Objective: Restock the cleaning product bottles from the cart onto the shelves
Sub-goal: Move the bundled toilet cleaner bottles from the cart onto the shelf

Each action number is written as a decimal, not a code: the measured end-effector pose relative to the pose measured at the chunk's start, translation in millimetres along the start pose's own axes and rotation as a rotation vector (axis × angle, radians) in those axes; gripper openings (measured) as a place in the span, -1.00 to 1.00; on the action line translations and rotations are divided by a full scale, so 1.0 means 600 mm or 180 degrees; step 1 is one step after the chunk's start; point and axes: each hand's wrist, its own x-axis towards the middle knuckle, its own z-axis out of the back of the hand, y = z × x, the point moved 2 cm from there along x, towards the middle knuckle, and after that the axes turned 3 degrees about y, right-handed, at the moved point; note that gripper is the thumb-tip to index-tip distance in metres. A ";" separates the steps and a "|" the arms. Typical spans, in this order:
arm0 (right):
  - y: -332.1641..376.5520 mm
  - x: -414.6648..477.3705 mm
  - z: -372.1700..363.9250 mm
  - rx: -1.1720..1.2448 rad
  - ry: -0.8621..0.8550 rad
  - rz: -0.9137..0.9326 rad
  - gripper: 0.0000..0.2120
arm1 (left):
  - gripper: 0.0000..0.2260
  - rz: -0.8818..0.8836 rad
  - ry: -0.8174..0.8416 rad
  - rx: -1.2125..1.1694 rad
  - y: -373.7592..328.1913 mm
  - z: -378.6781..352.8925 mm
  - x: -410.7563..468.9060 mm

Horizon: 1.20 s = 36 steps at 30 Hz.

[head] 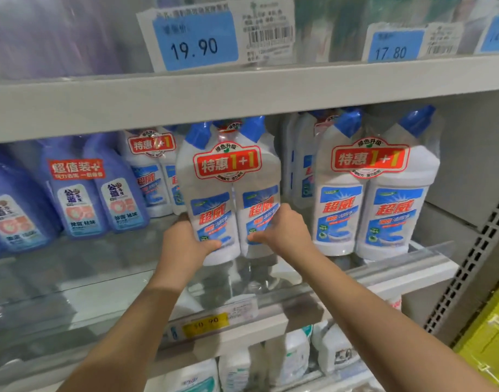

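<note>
- A shop aisle: a grey middle shelf fills the centre of the frame. The shelf above hangs low over it and carries a blue price tag at the upper middle.
- The twin pack of white, blue-capped bottles is at the centre of the frame. It stands upright with its long axis vertical and its caps just under the shelf above.
- The left hand grips the pack's lower left corner, thumb across the front label. The right hand holds the lower right side, fingers curled onto the label. Both are equally near.
- I cannot tell whether the base rests on the board or hangs just above it.
- Judgement: the move is straight back, away from the fingers, into the slot.
- To the right, a second twin pack stands just beside it. To the left, a rear twin pack and the purple bottles are near.
- Headroom is tight, so tilting risks catching the caps. A clear front rail runs along the shelf lip at lower right.
</note>
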 end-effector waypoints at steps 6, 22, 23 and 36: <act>0.010 0.037 -0.004 -0.0055 -0.0134 -0.0146 -0.39 | -0.48 -0.0114 -0.0122 0.0535 -0.005 -0.035 0.064; 0.001 0.153 -0.008 0.0094 -0.0246 -0.0204 -0.41 | -0.37 0.0340 -0.0355 0.0389 -0.030 -0.092 0.154; -0.001 0.156 -0.010 0.0136 -0.0242 -0.0178 -0.42 | -0.37 0.0328 -0.0377 0.0397 -0.031 -0.093 0.156; -0.020 0.156 -0.017 0.0554 0.0184 0.0072 -0.52 | -0.53 0.0375 -0.0632 0.0662 -0.034 -0.111 0.161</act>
